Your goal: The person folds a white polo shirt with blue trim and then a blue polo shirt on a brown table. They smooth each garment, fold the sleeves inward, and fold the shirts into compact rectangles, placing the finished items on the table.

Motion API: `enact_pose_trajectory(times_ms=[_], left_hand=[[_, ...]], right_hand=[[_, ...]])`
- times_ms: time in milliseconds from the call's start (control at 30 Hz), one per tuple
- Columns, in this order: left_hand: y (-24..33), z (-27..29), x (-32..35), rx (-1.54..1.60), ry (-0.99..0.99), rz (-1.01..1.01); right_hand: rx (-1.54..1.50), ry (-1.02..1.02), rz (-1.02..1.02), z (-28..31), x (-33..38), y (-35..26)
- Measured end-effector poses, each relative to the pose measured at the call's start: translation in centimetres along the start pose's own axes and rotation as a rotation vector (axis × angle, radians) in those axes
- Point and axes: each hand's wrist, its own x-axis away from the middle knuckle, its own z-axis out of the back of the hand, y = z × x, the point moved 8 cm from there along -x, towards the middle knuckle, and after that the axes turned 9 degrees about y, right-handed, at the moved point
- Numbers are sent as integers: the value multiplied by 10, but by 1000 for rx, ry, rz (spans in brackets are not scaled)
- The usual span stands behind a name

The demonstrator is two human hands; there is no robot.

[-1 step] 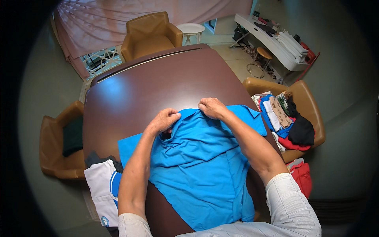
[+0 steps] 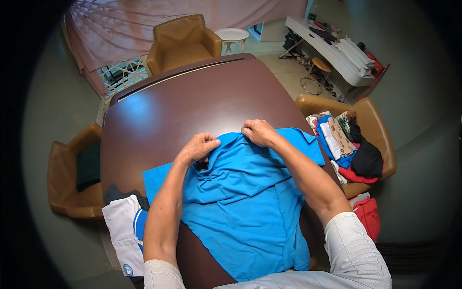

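A bright blue collared shirt (image 2: pixel 236 202) lies spread and wrinkled over the near part of the brown table (image 2: pixel 202 101), its collar end away from me. My left hand (image 2: pixel 198 147) pinches the collar at its left side, fingers closed on the cloth. At the collar's right side my right hand (image 2: pixel 259 132) is closed on the fabric, knuckles up. One sleeve reaches out to the left past my left forearm; the other lies at the right under my right forearm. The lower part of the shirt hangs toward my body.
White and blue folded clothing (image 2: pixel 124 226) lies at the table's left edge beside dark cloth. The right armchair (image 2: pixel 382 130) bears a heap of clothes (image 2: pixel 344 144); red cloth (image 2: pixel 367 216) lies nearer. Armchairs also stand at the left (image 2: pixel 62 173) and far side (image 2: pixel 185 48).
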Motion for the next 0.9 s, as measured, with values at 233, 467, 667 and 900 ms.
enact_pose_trajectory(times_ms=[233,467,667,900], left_hand=[[55,21,47,-237,308,-647],[111,1,120,-556,411,-1051],[121,-8,132,-641,435,-1126],[91,13,129,-594,452,-875]], right_hand=[[-221,66,96,50,61,-23],[75,-59,125,103,84,-50],[145,-357,252,68,84,-84],[114,-108,310,84,81,-83]])
